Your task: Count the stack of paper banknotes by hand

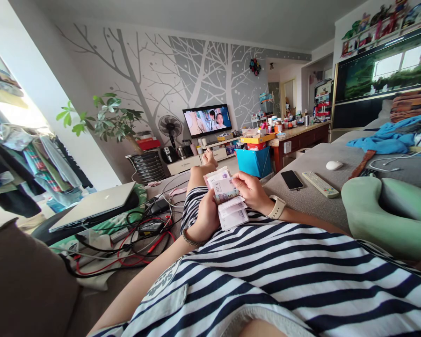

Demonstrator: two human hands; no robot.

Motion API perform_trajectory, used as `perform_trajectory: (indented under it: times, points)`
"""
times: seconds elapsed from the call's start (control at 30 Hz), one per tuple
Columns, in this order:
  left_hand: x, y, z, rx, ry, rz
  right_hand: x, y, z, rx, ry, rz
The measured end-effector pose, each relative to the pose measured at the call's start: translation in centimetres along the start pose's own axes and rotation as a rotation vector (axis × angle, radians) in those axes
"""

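A fanned bundle of banknotes (226, 191) is held over my lap, above the striped clothing (252, 252). My left hand (206, 213) grips the bundle from its left side, the thumb lying along the notes. With thumb and bent fingers, my right hand (250, 189) pinches the upper right edge of a note that bears a 5. Lower ends of several pale notes (233, 216) hang out below, between the two hands. A light watch (277, 207) is on the right wrist and a braided band (189, 238) on the left. Some fingers are hidden behind the notes.
On the sofa to the right lie a phone (292, 179), a remote control (320, 184), a white mouse (334, 165) and a green neck pillow (361, 210). Tangled cables (150, 234) and a laptop (98, 206) are at left. A blue box (253, 162) stands ahead.
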State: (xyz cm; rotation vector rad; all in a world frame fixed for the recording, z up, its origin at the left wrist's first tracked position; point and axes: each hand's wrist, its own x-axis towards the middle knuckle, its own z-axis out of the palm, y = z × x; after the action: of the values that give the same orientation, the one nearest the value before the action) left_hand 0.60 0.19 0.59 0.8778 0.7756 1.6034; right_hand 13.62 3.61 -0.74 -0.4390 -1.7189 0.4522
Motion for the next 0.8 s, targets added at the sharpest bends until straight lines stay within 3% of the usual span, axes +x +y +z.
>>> perform_trajectory:
  times: [0.23,0.37,0.53,0.8]
  points:
    - [0.7,-0.6,-0.8,-0.053,-0.097,-0.025,0.1,0.5,0.1,0.041,0.017,0.007]
    - [0.4,-0.4,-0.8,-0.066,-0.029,-0.036,0.3,1.0,0.1,0.109,-0.019,0.107]
    - [0.0,-0.2,-0.6,-0.062,-0.074,-0.091,0.6,1.8,0.1,-0.059,0.076,0.212]
    - [0.3,-0.6,-1.0,-0.011,-0.108,-0.015,0.6,2.5,0.1,-0.111,0.071,0.162]
